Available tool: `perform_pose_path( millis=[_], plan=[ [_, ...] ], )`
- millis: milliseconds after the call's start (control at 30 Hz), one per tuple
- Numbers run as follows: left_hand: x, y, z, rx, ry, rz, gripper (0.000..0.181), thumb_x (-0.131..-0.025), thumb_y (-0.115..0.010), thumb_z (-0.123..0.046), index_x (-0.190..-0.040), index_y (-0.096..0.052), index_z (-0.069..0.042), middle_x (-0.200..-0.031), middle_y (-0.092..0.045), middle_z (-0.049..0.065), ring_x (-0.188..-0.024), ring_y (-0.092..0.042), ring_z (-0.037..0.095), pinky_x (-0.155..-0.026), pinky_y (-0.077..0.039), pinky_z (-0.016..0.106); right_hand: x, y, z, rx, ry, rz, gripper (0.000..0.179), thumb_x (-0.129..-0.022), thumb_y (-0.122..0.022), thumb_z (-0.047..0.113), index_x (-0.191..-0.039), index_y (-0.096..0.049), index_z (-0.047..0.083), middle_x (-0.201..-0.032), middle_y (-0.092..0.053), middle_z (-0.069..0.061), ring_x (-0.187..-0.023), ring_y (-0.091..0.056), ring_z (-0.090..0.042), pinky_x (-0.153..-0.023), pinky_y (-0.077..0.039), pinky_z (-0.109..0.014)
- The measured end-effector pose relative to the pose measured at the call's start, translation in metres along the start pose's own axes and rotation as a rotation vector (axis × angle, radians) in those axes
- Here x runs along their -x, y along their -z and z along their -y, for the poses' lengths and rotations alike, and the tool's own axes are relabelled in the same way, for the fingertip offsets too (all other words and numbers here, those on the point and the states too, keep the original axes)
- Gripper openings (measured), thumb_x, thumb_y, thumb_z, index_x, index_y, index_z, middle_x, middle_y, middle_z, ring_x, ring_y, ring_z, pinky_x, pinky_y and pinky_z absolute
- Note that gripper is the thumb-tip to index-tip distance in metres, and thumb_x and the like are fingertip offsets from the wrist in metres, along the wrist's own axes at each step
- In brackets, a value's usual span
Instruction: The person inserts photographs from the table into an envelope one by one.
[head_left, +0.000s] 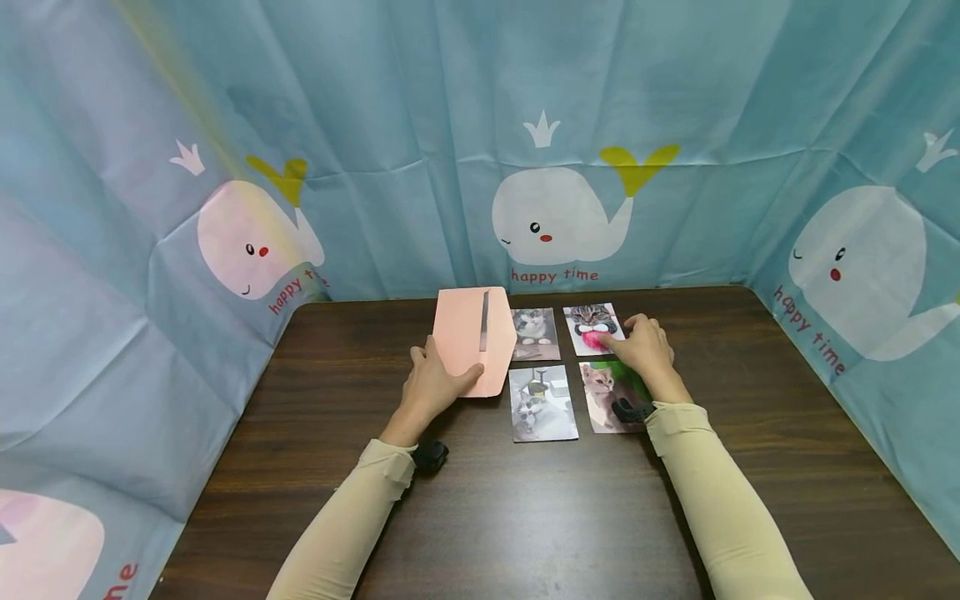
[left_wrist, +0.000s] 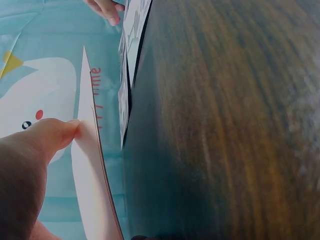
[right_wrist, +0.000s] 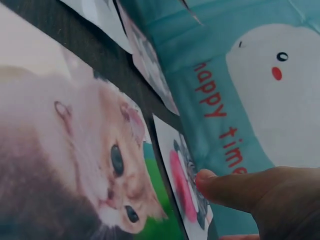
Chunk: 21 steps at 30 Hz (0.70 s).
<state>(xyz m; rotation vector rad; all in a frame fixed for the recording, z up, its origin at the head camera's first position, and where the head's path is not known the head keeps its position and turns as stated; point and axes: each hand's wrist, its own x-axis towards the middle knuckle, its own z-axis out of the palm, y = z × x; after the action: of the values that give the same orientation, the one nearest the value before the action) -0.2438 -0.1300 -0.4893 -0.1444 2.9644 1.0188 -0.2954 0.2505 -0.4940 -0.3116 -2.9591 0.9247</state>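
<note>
My left hand (head_left: pixel 430 385) holds a pale pink envelope (head_left: pixel 459 329) by its near left side, thumb on the upper face. The envelope has an opening slit and a pointed flap at its right; the left wrist view shows it raised off the table. My right hand (head_left: pixel 643 348) is at a tabby cat photo card (head_left: pixel 588 321) with a pink ball, thumb over the card's right part and other fingers bent beyond its right edge. Whether they grip it is unclear. A kitten card (right_wrist: pixel 107 165) with green background lies under the right wrist.
A grey-and-white cat card (head_left: pixel 537 337) lies partly behind the envelope flap, and another pale cat card (head_left: pixel 543 404) lies nearer. All rest on the dark wood table (head_left: pixel 540 508). Blue whale-print curtains (head_left: pixel 390 225) stand around its back and sides.
</note>
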Motion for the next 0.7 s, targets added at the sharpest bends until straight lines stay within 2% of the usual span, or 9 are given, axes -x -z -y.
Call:
perform_pose_path(
  millis=[167, 433, 700],
  plan=[
    [0.0011, 0.0009, -0.0005, 0.002, -0.004, -0.001, 0.127, -0.084, -0.076, -0.072, -0.170, -0.016, 0.001, -0.146, -0.036, 0.029, -0.105, -0.063, 0.047, -0.092, -0.055, 0.064, -0.0021, -0.0025, 0.0009, 0.018, -0.015, 0.019, 0.081, -0.092, -0.079, 0.056, -0.134, -0.055, -0.009, -0.133, -0.049, -0.033, -0.124, -0.050, -0.051, -0.097, -0.046, -0.069],
    [0.0019, -0.0004, -0.0009, 0.006, 0.005, -0.002, 0.128, -0.083, -0.077, -0.072, -0.170, -0.016, 0.000, -0.146, -0.036, 0.029, -0.105, -0.063, 0.047, -0.092, -0.055, 0.063, -0.0034, -0.0019, 0.0024, 0.075, -0.031, 0.056, 0.077, -0.090, -0.079, 0.060, -0.114, -0.058, -0.010, -0.127, -0.048, -0.035, -0.118, -0.050, -0.052, -0.091, -0.048, -0.067],
    [0.0026, -0.0007, -0.0008, 0.005, -0.008, -0.011, 0.127, -0.083, -0.077, -0.071, -0.169, -0.018, 0.001, -0.145, -0.037, 0.030, -0.105, -0.064, 0.048, -0.092, -0.055, 0.064, -0.0021, 0.0005, 0.0057, 0.070, -0.056, 0.043, 0.077, -0.089, -0.081, 0.058, -0.117, -0.056, -0.009, -0.126, -0.051, -0.034, -0.120, -0.053, -0.053, -0.094, -0.046, -0.069]
  ],
)
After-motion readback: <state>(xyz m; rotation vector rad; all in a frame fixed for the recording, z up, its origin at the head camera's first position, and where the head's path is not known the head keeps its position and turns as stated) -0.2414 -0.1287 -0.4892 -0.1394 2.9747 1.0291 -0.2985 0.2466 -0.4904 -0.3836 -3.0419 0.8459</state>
